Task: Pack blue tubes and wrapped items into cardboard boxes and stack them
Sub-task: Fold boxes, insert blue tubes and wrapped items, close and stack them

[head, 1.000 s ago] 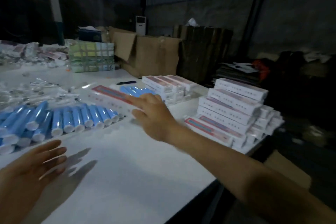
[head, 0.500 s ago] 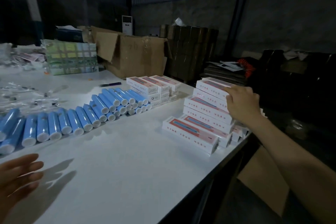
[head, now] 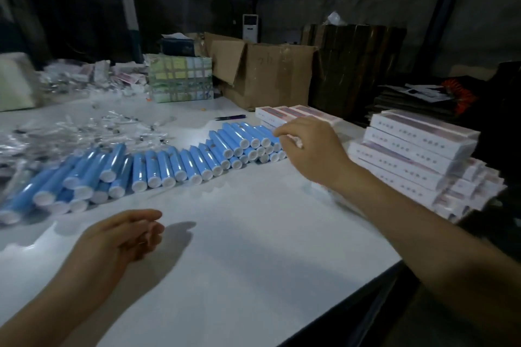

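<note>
Tubes, blue (head: 197, 160) | bench centre row | likely light, slick; grasp mid-barrel | right hand (head: 313, 149) fingers curled above tubes, grip unclear | left hand (head: 124, 236) relaxed, empty

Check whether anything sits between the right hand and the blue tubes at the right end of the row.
Nothing visible does. The right hand hangs just above the right end of the blue tubes, its curled fingertips almost at their white caps. The small white boxes lie behind that end and the box stack to the right, neither in the path.
</note>
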